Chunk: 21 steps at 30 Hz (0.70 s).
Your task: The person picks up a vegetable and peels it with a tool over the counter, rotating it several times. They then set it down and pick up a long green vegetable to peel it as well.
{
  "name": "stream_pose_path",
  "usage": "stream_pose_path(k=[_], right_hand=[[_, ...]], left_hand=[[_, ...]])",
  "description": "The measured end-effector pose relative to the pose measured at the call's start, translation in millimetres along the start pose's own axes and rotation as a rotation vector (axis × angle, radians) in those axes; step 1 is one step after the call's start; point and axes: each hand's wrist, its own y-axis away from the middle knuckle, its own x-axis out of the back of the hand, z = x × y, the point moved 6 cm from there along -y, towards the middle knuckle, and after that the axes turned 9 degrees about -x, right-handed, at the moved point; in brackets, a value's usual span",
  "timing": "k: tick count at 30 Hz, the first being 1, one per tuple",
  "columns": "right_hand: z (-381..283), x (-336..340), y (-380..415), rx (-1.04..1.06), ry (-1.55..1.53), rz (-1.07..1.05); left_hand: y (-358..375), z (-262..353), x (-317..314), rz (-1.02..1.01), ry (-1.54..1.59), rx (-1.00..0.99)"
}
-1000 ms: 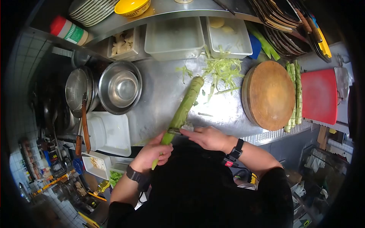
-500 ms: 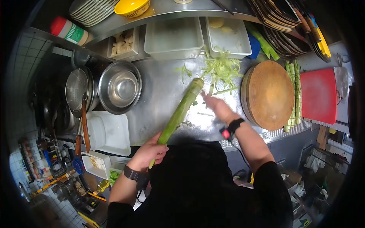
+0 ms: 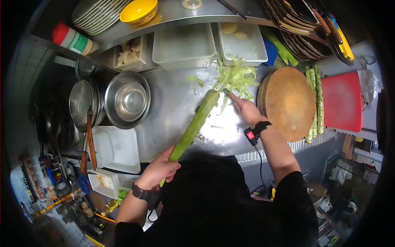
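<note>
A long green stalk slants up and away from me over the steel counter. My left hand is wrapped round its lower, thinner end. My right hand is closed near the stalk's thick far end, on a small dark tool that I cannot make out well. Pale green peelings lie heaped just beyond the tool, and a few scraps are scattered beside the stalk.
Steel bowls and strainers stand at the left, above a white tray. Plastic bins line the back. A round wooden board, more stalks and a red board are at the right.
My right hand has moved slightly right and up to the stalk's far end, and its blur has lessened. The camera view has shifted a little.
</note>
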Motion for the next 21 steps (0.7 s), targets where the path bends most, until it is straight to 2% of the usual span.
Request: stream_pose_path(k=[3, 6, 8, 10, 11, 12, 14, 16, 17, 19, 21], right_hand=[[-29.1, 11.4, 24.7, 0.072, -0.069, 0.064], [-62.6, -5.0, 49.5, 0.174, -0.248, -0.058], [-94.4, -13.7, 65.5, 0.387, -0.397, 0.003], [-126.4, -10.1, 81.3, 0.446, -0.328, -0.113], [-130.9, -18.9, 83.7, 0.449, -0.275, -0.198], [-119.7, -28.6, 77.2, 0.445, -0.278, -0.197], [-37.7, -67.9, 43.1, -0.422, -0.881, -0.38], [-4.1, -14.0, -1.3, -0.113, -0.076, -0.002], [-5.9, -12.6, 1.5, -0.117, -0.081, 0.009], [-29.0, 7.4, 7.8, 0.065, -0.183, 0.095], [-55.2, 9.5, 25.7, 0.028, -0.236, -0.038]], left_hand=[[1.5, 3.4, -0.5, -0.002, 0.017, -0.006], [2.6, -1.4, -0.8, -0.011, 0.022, -0.005], [2.8, -1.2, -1.9, -0.026, 0.025, -0.013], [2.2, 0.5, -3.2, -0.035, 0.058, -0.021], [1.5, 0.4, -3.2, -0.038, 0.055, -0.019], [1.6, -0.8, -1.8, -0.032, 0.077, -0.004], [5.0, -4.4, 1.1, -0.028, 0.095, 0.02], [5.8, -3.3, 2.5, -0.016, 0.089, 0.009], [7.6, -0.7, 3.3, -0.02, 0.077, 0.007], [8.8, 1.6, 3.1, -0.003, 0.019, -0.023], [8.8, -1.3, 3.2, -0.005, -0.008, -0.037]])
